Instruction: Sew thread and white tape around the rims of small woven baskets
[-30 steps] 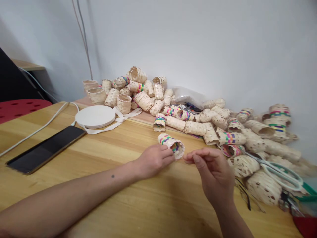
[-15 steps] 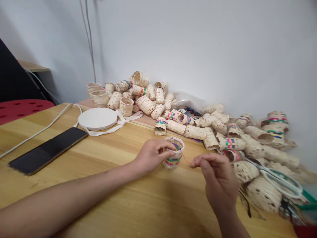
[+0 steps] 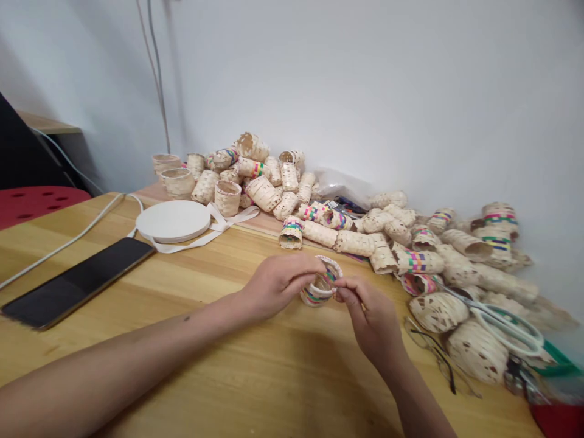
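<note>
A small woven basket (image 3: pixel 318 298) with pink, green and blue bands and a white rim stitched in pink stands tilted on the wooden table. My left hand (image 3: pixel 280 283) is closed on the near left side of its rim, thumb outside and fingers reaching over the opening. At the right side of the rim, my right hand (image 3: pixel 367 310) pinches thumb and forefinger together, touching the edge. Whatever lies between those fingertips is too small to make out.
Many woven cylinders (image 3: pixel 262 191) are heaped along the wall. On the left are a roll of white tape (image 3: pixel 173 220) and a phone (image 3: pixel 77 283) with a white cable. White-handled scissors (image 3: pixel 506 331) and eyeglasses (image 3: pixel 438 353) lie at the right.
My right hand has moved left, from holding a thin thread drawn away from the basket to pinching at the rim. The basket has tipped, and the view has shifted slightly.
</note>
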A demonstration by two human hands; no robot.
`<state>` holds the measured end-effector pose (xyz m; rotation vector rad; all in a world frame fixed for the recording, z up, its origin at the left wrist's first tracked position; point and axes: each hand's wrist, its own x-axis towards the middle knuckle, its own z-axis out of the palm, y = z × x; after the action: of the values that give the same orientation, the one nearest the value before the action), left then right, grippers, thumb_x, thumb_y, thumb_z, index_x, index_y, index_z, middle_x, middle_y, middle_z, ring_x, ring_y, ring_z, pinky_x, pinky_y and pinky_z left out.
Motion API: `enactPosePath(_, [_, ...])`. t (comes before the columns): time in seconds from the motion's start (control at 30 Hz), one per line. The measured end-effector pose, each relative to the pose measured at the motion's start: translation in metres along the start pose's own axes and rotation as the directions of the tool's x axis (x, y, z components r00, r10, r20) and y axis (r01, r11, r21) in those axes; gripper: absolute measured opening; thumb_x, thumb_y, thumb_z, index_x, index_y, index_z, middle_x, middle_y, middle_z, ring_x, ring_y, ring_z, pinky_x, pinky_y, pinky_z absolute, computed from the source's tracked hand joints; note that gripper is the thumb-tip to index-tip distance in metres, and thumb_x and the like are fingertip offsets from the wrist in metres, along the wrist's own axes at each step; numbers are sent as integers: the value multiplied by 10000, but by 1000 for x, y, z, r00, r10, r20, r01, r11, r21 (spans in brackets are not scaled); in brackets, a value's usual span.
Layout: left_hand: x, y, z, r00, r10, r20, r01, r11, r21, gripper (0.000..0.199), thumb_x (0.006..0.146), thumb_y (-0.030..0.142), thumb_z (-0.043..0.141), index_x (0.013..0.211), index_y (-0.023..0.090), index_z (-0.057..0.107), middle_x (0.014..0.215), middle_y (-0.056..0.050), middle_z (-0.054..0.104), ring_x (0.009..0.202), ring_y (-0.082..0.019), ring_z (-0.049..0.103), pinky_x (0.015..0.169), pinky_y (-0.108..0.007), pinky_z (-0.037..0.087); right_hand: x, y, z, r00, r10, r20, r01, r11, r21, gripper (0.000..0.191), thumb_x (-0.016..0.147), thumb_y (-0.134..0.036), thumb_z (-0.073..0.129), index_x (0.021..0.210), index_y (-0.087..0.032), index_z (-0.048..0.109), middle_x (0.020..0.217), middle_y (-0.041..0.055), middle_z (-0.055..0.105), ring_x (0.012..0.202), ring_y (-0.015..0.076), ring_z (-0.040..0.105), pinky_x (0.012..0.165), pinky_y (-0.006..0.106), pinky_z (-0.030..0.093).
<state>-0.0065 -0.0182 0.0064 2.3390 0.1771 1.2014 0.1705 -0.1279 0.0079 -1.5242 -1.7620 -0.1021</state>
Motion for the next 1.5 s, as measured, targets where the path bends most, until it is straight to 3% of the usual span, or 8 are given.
enactPosePath(0.07, [0,-4,-1,992,103,67,-106,994,33,196,939,202,494,1012,143,666,1016,-81,716,968,-154,657,862,-264,507,0,0,1,1000,1,-2,-1,1000,4,169,916,-231,470,892,-207,635,765,22,693,685,161,655,635,254,508])
enactPosePath(0.17, [-3,-9,0,986,130,109,-138,988,67,186,930,229,521,981,143,677,1005,-94,707,947,-154,653,839,-257,505,0,1,1,1000,30,-6,-30,1000,-1,175,916,-244,468,897,-210,639,772,24,694,683,165,653,627,259,507])
enactPosePath(0.37, [-3,-2,3,993,-7,117,7,1000,-2,199,923,264,536,897,149,696,858,-63,702,786,-131,634,697,-212,473,-2,-1,0,999,28,-23,-28,999,25,181,928,-256,469,929,-215,645,779,23,689,695,159,648,651,254,511])
enactPosePath(0.53, [-2,3,2,993,-110,31,112,992,-54,152,879,239,601,954,157,704,841,-43,697,729,-118,597,668,-209,445,-2,-7,-3,998,38,-57,-36,998,44,154,926,-241,488,945,-215,639,778,16,689,689,146,650,647,237,508])
enactPosePath(0.83, [-3,4,2,955,-295,4,294,949,-117,188,867,271,603,833,134,729,703,-28,610,656,-114,524,577,-209,388,-3,-11,-1,1000,-8,-9,8,998,58,124,919,-225,522,907,-213,645,840,16,703,755,146,655,686,238,498])
enactPosePath(1.5, [0,8,2,937,-349,16,347,922,-172,123,818,223,631,781,146,719,748,-33,641,690,-121,540,621,-216,400,-4,-11,0,999,-38,-16,39,998,48,148,895,-177,534,916,-207,678,855,22,730,766,157,679,683,244,507])
